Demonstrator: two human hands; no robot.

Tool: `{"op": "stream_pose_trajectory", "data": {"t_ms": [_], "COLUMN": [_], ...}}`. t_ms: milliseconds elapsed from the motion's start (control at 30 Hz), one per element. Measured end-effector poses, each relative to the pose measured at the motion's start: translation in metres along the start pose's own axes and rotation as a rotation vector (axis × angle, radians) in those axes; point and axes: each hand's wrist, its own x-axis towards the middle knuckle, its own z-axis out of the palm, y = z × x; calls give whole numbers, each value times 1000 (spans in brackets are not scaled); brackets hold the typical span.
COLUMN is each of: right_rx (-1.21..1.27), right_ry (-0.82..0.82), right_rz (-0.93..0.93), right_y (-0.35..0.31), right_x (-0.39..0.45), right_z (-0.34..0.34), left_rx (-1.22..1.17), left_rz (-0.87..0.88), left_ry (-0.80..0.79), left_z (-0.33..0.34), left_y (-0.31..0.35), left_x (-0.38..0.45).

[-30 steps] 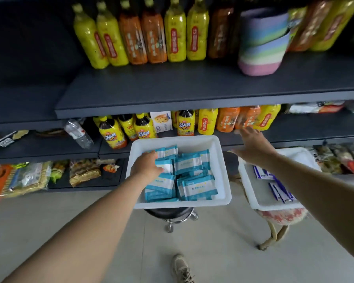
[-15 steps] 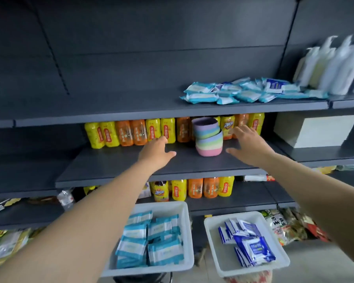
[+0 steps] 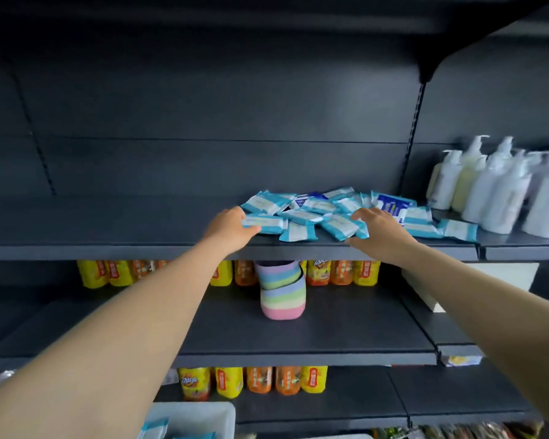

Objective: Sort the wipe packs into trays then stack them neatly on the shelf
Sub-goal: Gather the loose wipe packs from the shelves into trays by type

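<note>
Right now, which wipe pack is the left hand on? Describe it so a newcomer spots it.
Find the dark upper shelf with white pump bottles at its right end. Left of them lies a loose pile of wipe packs. The pack is the pile's leftmost front one, light blue, lying flat, gripped by the left hand.

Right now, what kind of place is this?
Probably a small shop or stockroom aisle: dark metal shelving, rows of drink bottles, pump bottles, and a loose pile of wipe packs that both hands are reaching for.
</note>
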Motion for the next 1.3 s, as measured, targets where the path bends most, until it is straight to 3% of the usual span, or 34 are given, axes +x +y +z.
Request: {"op": "stream_pose_trajectory", "data": {"t_ms": [233, 500, 767, 1001, 1301], "right_rx": [-6, 15, 100, 214, 371], "right_ry": [-74, -109, -227, -354, -434], "right_rz": [139, 270, 429, 447, 522], "right_y": [34, 65, 75, 73, 63], "right_x": [66, 108, 127, 143, 156], "right_z": [25, 43, 40, 31, 38], "left_rx": [65, -262, -488, -558, -602], "left_rz": [-130, -350, -474, -540, -547], "left_ry": [-63, -127, -91, -33, -110], "left_z": [28, 49, 59, 63, 60], "left_y": [-12, -25, -26, -25, -28], "left_x": [68, 124, 133, 129, 133]}}
